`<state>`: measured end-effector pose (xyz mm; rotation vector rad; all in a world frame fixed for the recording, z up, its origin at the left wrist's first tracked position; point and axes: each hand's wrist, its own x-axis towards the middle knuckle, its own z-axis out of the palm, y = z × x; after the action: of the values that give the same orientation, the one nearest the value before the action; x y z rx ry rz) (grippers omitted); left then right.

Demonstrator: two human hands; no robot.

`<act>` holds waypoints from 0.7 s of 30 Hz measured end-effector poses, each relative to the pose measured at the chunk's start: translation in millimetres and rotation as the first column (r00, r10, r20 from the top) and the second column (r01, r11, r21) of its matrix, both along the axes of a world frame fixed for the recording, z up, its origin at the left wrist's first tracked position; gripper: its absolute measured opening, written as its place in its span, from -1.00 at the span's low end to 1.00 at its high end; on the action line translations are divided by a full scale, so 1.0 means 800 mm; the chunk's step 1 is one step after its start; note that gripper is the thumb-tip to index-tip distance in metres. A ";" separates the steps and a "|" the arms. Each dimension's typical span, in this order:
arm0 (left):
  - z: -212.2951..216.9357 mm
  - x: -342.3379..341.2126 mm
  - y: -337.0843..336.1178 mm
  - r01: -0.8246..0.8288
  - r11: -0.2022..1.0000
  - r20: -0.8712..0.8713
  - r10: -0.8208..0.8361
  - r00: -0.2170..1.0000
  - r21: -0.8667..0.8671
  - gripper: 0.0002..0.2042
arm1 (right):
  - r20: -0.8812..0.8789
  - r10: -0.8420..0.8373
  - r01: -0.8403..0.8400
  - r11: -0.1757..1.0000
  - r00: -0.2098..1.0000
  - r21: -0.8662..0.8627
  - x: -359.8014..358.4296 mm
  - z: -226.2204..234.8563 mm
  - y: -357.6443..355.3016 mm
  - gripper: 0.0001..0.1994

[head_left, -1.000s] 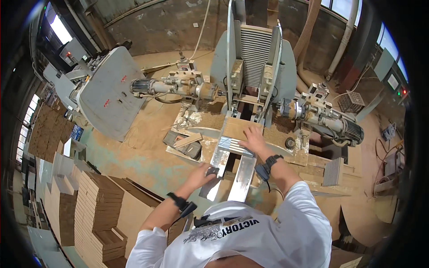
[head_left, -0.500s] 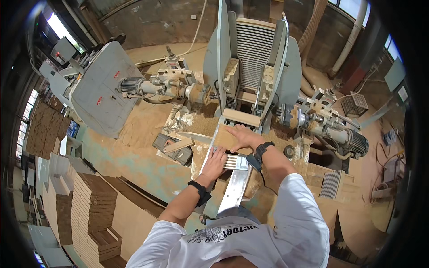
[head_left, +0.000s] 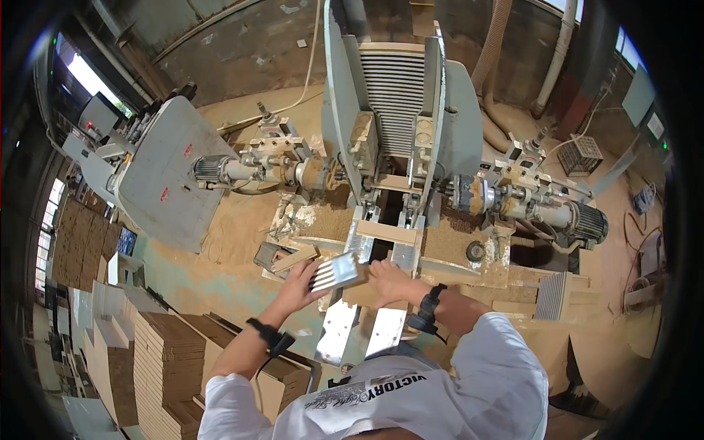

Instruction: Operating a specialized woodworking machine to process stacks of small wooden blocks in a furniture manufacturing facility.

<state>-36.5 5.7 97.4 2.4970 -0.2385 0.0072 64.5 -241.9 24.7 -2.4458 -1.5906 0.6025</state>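
Striped block (head_left: 336, 272) in grip of left hand (head_left: 295, 288), right hand (head_left: 390, 283) alongside, grip unclear.

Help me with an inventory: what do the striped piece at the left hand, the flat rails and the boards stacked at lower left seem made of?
Striped piece: possibly metal, its pale face shiny, though unclear.
Flat rails: probably bare, smooth metal, given bright glare.
Stacked boards: likely wood-based, matt, with plain brown edges.
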 end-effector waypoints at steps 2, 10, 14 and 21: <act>0.000 0.044 -0.020 0.051 0.999 0.025 -0.051 0.998 -0.001 -0.36 | 0.130 -0.035 0.010 0.982 0.991 0.186 -0.001 -0.013 0.001 -0.17; 0.007 0.127 -0.031 0.030 0.998 0.078 -0.025 0.997 -0.060 -0.36 | 0.066 -0.540 0.410 0.707 0.839 0.576 0.133 -0.051 0.019 -0.62; -0.011 0.156 -0.033 0.137 0.983 0.025 -0.141 0.990 0.120 -0.34 | -0.135 -0.397 0.419 0.867 0.908 0.268 0.089 -0.049 0.013 -0.78; -0.083 0.197 -0.098 0.320 0.923 0.009 -0.329 0.944 0.216 -0.39 | -0.091 -0.294 0.306 0.936 0.951 0.173 0.000 -0.031 -0.007 -0.57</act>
<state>120.7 -72.4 30.9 2.6381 -0.7045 -0.1039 64.7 -247.4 0.0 -2.4326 -1.1564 0.4536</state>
